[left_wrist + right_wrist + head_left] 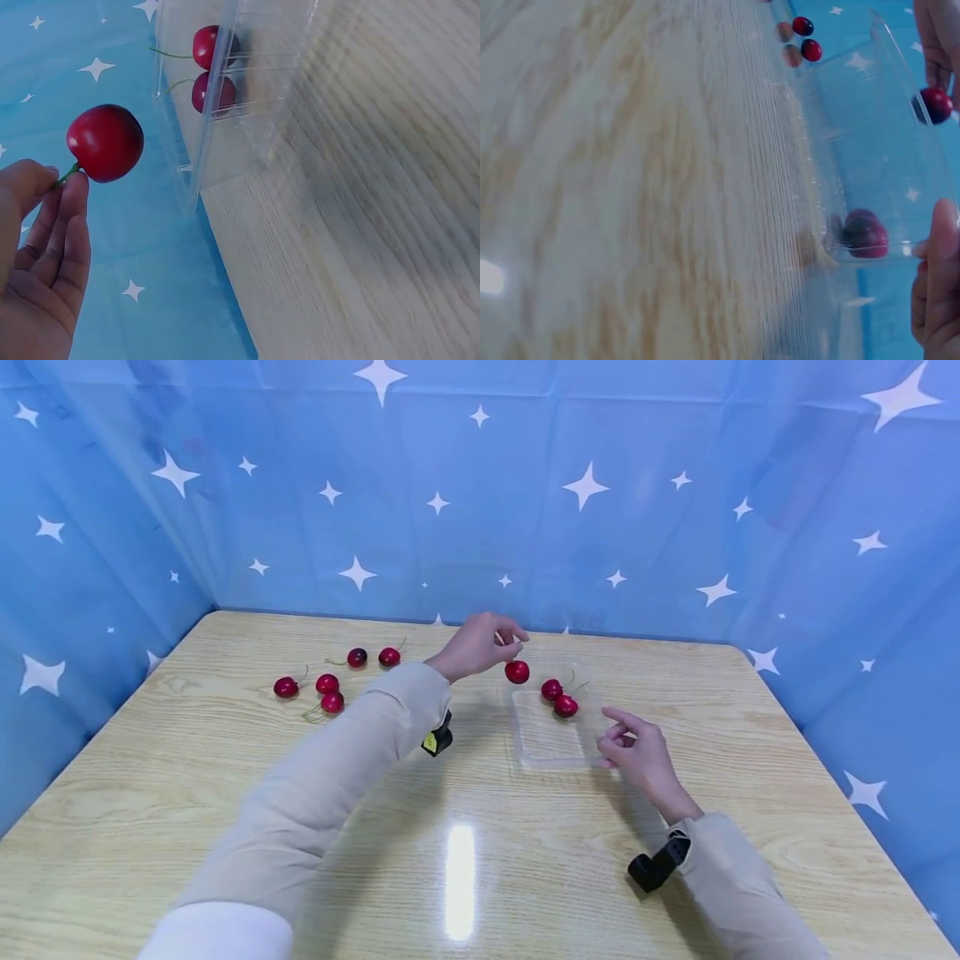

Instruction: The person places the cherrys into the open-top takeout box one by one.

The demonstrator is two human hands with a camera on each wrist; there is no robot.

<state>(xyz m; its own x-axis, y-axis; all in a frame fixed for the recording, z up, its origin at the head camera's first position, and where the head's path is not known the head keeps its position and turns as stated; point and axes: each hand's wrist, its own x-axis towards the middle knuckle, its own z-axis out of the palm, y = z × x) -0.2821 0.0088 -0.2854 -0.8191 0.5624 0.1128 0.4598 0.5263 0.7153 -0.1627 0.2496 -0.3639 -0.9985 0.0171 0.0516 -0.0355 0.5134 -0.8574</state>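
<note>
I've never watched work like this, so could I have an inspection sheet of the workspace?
Surface: wood-grain table, showing a bright reflection
Job's things: clear container with two cherries inside; five loose cherries left of it
Clutter: nothing seen
Left grip: pinches another cherry by its stem
Right grip: at the container's right edge; hold unclear
Cables: nothing seen
Surroundings: blue cloth with white stars
</note>
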